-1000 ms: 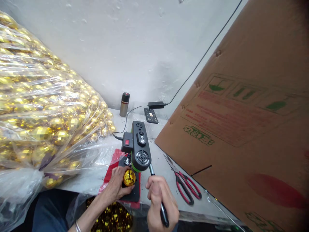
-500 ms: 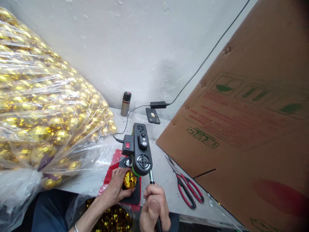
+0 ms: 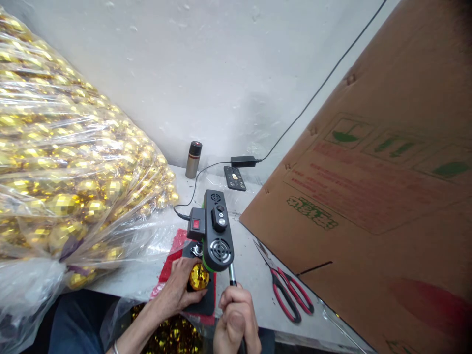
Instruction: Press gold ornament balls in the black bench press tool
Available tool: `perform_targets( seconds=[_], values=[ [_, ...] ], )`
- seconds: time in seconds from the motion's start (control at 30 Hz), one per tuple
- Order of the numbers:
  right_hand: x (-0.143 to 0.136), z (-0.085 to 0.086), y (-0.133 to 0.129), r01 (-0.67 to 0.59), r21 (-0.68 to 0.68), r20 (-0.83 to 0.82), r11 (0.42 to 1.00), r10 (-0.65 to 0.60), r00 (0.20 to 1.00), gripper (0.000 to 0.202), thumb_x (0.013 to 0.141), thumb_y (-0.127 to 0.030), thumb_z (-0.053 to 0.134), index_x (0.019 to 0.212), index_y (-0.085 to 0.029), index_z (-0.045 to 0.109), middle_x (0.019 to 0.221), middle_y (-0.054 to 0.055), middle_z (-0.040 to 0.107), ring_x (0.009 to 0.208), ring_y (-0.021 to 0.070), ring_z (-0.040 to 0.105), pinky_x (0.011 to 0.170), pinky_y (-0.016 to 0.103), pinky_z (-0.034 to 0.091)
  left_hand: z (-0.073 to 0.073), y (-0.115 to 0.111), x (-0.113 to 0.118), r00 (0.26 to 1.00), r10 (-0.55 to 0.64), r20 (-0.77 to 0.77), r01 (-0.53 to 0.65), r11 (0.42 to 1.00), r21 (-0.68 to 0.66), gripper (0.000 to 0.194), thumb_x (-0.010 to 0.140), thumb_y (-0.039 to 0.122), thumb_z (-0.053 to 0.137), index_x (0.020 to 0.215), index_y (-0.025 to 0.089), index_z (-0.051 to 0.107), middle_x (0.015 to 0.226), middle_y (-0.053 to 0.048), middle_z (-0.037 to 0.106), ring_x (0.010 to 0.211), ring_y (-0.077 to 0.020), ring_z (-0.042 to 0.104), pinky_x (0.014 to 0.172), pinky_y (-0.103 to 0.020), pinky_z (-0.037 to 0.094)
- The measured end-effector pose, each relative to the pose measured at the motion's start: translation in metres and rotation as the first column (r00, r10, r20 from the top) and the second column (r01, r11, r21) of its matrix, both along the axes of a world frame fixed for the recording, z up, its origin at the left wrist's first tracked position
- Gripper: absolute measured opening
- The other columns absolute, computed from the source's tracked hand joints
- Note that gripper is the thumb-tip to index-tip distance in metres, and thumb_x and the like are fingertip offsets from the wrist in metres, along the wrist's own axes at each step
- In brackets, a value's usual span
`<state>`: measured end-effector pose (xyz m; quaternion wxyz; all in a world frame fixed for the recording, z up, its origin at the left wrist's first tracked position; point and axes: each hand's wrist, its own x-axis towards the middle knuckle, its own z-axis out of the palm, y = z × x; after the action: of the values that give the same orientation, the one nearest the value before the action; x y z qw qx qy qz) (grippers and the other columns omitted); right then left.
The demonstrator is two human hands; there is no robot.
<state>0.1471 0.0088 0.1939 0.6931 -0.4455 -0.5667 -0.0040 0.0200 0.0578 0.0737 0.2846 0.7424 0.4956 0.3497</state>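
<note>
My left hand (image 3: 180,284) is closed around a small gold mirrored ball (image 3: 199,278), thumb on the near side and fingers on the far side. The ball sits over the dark base plate (image 3: 207,301) of a black machine (image 3: 217,231) that has two round vents, a red switch and a green edge. The machine's head stands just beyond the ball. My right hand (image 3: 238,319) is wrapped around the dark grip of a metal lever (image 3: 232,275) that runs up to the machine's near end. A red mat (image 3: 167,265) lies under the base.
Red-handled scissors (image 3: 291,295) lie right of the lever, by a large cardboard box (image 3: 361,196). A clear bag of gold balls (image 3: 81,172) fills the left. Behind are a spray can (image 3: 193,160), phone (image 3: 235,178) and power adapter (image 3: 243,161). More gold balls (image 3: 173,334) are below the table edge.
</note>
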Motion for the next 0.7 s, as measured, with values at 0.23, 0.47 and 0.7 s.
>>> perform_targets(
  seconds=[0.23, 0.47, 0.7],
  values=[
    [0.002, -0.002, 0.002, 0.008, 0.051, 0.060, 0.999, -0.011, 0.998, 0.038, 0.108, -0.022, 0.039, 0.070, -0.024, 0.044, 0.064, -0.007, 0.051, 0.054, 0.0102, 0.046, 0.080, 0.029, 0.050, -0.003, 0.000, 0.001, 1.000, 0.007, 0.001, -0.007, 1.000, 0.013, 0.055, 0.074, 0.025, 0.081, 0.126, 0.024, 0.062, 0.113, -0.008, 0.067, 0.106, -0.0318, 0.060, 0.095, -0.044, 0.049],
    [0.000, -0.005, 0.002, -0.004, 0.050, 0.013, 0.999, 0.003, 1.000, 0.038, 0.108, -0.021, 0.038, 0.071, -0.023, 0.044, 0.066, -0.007, 0.052, 0.055, 0.0093, 0.047, 0.085, 0.029, 0.048, -0.002, 0.001, 0.001, 1.000, -0.017, 0.000, 0.017, 1.000, -0.006, 0.056, 0.073, 0.020, 0.079, 0.126, 0.022, 0.060, 0.115, -0.009, 0.067, 0.107, -0.0317, 0.059, 0.097, -0.045, 0.048],
    [0.004, -0.013, 0.013, -0.015, 0.120, 0.030, 0.993, 0.011, 0.999, 0.038, 0.106, -0.019, 0.038, 0.069, -0.024, 0.042, 0.065, -0.007, 0.049, 0.053, 0.0092, 0.045, 0.082, 0.027, 0.047, 0.017, 0.001, 0.001, 1.000, -0.026, -0.004, 0.026, 0.997, -0.077, 0.052, 0.073, 0.021, 0.080, 0.122, 0.021, 0.063, 0.114, -0.010, 0.067, 0.108, -0.0330, 0.060, 0.097, -0.046, 0.049]
  ],
)
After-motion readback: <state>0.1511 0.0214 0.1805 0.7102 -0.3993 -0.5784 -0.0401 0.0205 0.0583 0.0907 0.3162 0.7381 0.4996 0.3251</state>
